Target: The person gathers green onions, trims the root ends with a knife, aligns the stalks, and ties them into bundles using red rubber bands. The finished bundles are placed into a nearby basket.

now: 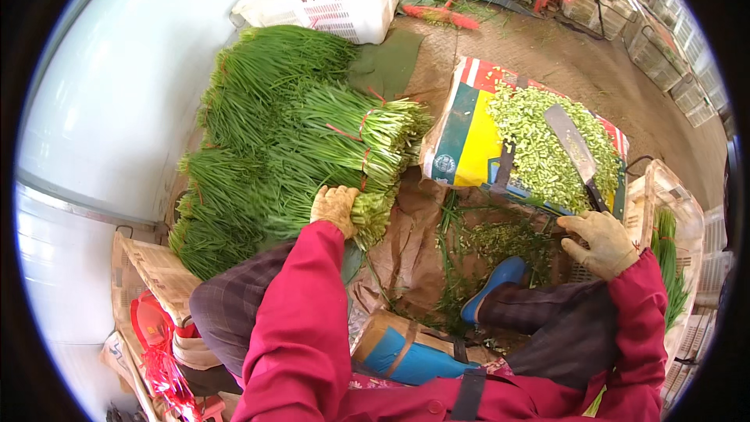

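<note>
My left hand (336,210), in a pale work glove, lies on a bundle of green garlic chives (372,214) near its cut stem ends; its fingertips are partly hidden. Beside it are more chive bundles (351,123), some tied with red ties. My gloved right hand (600,240) is spread close to the black handle of a wide-bladed knife (571,140), and it holds nothing that I can see. The knife rests on a heap of chopped pale stem pieces (533,123). Under the heap is a printed sack-covered block (463,129).
A white plastic crate (351,9) stands beyond the chives. At the right, another crate (691,205) holds chives. A crate (152,269) with red ties (170,378) is at the lower left. Cut scraps (504,240) litter the floor by a blue shoe (498,284). Part of another person shows at the top.
</note>
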Demonstrator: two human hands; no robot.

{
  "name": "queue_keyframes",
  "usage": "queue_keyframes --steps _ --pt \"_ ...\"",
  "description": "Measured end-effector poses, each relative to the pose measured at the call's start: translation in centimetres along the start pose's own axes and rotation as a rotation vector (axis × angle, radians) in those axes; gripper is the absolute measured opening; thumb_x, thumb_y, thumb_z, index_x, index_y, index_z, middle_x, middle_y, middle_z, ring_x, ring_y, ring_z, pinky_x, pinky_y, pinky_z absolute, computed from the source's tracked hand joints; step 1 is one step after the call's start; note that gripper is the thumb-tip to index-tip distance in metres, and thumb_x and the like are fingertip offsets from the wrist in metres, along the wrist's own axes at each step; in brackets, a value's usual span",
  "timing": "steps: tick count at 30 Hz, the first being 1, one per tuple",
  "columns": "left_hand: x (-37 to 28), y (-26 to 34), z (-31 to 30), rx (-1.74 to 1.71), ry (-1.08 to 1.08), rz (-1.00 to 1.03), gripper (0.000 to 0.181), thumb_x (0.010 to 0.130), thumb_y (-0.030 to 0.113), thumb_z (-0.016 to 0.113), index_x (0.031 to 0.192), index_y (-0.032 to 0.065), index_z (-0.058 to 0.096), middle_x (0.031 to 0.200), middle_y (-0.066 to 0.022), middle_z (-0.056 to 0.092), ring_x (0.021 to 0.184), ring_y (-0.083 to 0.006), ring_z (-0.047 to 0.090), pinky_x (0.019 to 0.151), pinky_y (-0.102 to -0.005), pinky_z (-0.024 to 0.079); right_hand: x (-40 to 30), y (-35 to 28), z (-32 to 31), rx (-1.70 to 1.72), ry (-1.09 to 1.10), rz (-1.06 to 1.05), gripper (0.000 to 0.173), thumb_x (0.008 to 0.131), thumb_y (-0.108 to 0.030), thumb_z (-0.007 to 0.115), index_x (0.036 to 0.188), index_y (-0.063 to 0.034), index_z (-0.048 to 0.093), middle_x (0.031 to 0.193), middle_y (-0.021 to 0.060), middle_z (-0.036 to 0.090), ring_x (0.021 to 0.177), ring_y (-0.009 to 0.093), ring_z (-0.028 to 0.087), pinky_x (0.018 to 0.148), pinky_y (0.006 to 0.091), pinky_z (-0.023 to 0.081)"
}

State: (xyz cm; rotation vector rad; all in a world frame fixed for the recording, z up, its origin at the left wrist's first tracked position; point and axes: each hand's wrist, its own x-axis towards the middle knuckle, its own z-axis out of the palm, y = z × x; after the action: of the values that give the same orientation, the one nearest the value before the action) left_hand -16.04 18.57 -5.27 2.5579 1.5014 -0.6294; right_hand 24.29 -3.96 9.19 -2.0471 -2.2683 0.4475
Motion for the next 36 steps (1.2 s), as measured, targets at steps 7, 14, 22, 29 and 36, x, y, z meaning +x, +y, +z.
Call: queue_keyframes --steps 7,14,22,29,36 --pt "-3.2 6.1 -8.8 -0.534 0.318 0.257 0.081 0.055 0.032 0.087 0.126 0.0132 0.053 0.119 -0.0131 0.058 0.115 -0.0307 0.054 0.1 -0.0397 0.042 -0.2 -1.7 0.6 -0.104 0.064 -0.096 0.068 0.084 -0.04 0.064 0.14 -0.009 0.042 0.102 0.0134 0.062 0.091 0.03 0.061 0.083 0.0405 0.048" --pt "-7.9 15.8 -10.3 -1.892 -0.245 0.74 0.085 0.063 -0.011 0.08 0.137 0.0095 0.042 0.127 -0.0041 0.059 0.114 -0.0163 0.058 0.096 -0.0346 0.05 1.2 -6.3 1.7 1.1 0.239 -0.028 0.132 0.058 -0.026 0.092 0.152 -0.0056 0.002 0.145 0.023 0.035 0.133 0.033 0.038 0.107 0.0401 0.036" --pt "-13.2 22.1 -12.7 -1.648 -0.12 0.685 0.096 0.067 -0.001 0.083 0.144 0.0045 0.026 0.136 -0.0065 0.049 0.126 -0.019 0.047 0.104 -0.0355 0.041 -0.1 -8.0 2.5 1.688 0.421 -0.059 0.102 0.064 0.0 0.086 0.149 -0.0106 0.029 0.113 0.008 0.057 0.102 0.015 0.058 0.088 0.0292 0.051" --pt "-12.7 20.9 -9.8 -1.519 -0.071 0.776 0.123 0.062 0.008 0.089 0.152 0.0048 0.005 0.143 -0.0093 0.037 0.13 -0.0197 0.04 0.105 -0.0338 0.037 -2.3 -8.5 0.9 1.661 0.442 -0.004 0.097 0.063 0.004 0.085 0.147 -0.0109 0.037 0.097 0.0009 0.055 0.088 0.011 0.057 0.08 0.0261 0.051" --pt "-12.6 21.2 -10.1 -1.69 -0.442 0.883 0.103 0.06 -0.001 0.087 0.145 0.0088 0.029 0.131 -0.0009 0.051 0.121 -0.0127 0.047 0.101 -0.0325 0.041 -2.4 -8.6 1.8 1.621 0.408 -0.063 0.1 0.063 0.005 0.084 0.148 -0.0129 0.035 0.096 0.0011 0.056 0.088 0.011 0.057 0.082 0.0268 0.05"
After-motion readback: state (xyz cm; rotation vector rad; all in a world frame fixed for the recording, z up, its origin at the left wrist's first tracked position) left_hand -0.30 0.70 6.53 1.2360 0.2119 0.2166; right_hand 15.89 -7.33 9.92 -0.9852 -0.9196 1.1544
